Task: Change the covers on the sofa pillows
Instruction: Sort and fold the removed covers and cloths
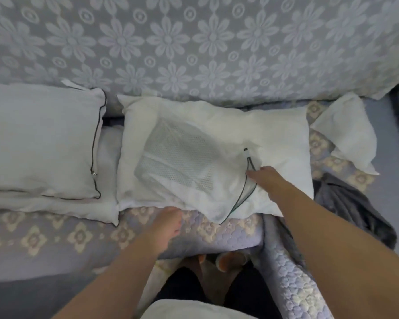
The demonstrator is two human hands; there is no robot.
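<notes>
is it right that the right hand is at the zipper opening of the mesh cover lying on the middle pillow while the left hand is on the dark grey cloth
Not quite. In the head view the right hand is at the zipper opening of the mesh cover on the middle pillow, but the left hand is at that cover's near edge, not on the dark grey cloth.

White pillow (pixel 274 134) on sofa (pixel 55 238), mesh cover (pixel 184 164) atop, both hands touching it
</notes>
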